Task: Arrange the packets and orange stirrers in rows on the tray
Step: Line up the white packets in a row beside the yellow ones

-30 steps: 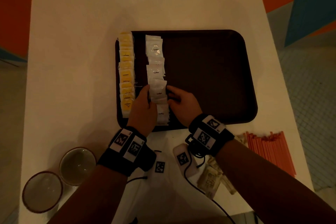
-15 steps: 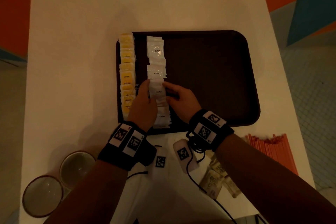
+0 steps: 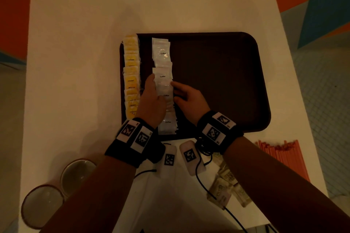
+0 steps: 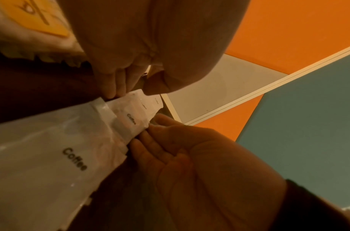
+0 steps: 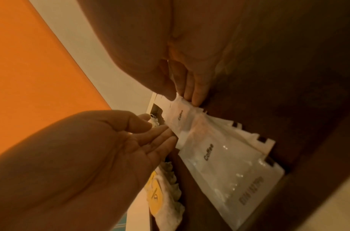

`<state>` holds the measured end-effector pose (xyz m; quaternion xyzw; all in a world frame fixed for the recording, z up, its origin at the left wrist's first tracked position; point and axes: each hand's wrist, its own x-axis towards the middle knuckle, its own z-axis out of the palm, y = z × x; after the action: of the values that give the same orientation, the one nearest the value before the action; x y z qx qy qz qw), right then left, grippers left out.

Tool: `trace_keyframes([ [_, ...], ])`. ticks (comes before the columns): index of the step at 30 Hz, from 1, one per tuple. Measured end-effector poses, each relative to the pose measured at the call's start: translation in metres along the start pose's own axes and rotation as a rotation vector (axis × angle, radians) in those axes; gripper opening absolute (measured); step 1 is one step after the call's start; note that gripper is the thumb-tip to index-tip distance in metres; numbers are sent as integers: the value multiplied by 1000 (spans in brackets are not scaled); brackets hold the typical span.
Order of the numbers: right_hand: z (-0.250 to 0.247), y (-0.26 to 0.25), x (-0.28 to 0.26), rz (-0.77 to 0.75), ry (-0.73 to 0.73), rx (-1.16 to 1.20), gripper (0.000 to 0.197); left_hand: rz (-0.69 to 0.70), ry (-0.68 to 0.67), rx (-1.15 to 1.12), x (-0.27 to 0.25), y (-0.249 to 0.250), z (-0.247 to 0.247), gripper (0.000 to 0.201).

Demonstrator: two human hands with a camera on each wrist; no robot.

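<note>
- The row of white coffee packets (image 3: 163,89) is lying on the left part of the tray (image 3: 217,81), its long axis running from the near rim to the far rim, with the packets overlapping one another.
- The row is sitting directly between the two hands: the left hand (image 3: 151,100) is flanking its left edge and the right hand (image 3: 189,98) its right edge, both equally near.
- The fingers (image 4: 118,84) of the left hand are lying straight and together, their tips touching the packet edge; the fingers (image 5: 195,87) of the right hand are doing likewise on the opposite side. Neither hand is gripping anything.
- The packets are appearing white, glossy and flat, each printed "Coffee"; the row is bending slightly at mid-length, so squaring seems to be the step in hand.
- A row of yellow packets (image 3: 131,77) is lying along the tray's left rim, parallel and just beside.
- The orange stirrers (image 3: 280,157) and some beige packets (image 3: 221,189) are lying on the desk (image 3: 75,62), off the tray, near the right forearm.
- Two cups (image 3: 60,189) are standing at the near left corner of the desk.
</note>
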<state>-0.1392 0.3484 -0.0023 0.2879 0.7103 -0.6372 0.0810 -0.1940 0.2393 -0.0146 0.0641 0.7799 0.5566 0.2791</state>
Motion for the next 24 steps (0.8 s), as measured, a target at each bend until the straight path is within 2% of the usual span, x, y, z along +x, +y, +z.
trace_keyframes([
  [4,-7,-1,1,-14,-1,-50,45,-24,-7,-3,1,-1,0,65],
  [9,-14,-7,13,-5,29,-119,50,39,-4,10,10,6,-7,57],
  [16,-9,-19,25,-22,-43,-111,53,-42,-16,30,16,11,-4,60],
  [20,-14,-18,30,-10,-17,-151,52,-64,-32,-34,18,15,-8,64],
  [24,-17,-17,40,-9,-1,-153,54,-12,-57,-26,30,24,-16,61],
])
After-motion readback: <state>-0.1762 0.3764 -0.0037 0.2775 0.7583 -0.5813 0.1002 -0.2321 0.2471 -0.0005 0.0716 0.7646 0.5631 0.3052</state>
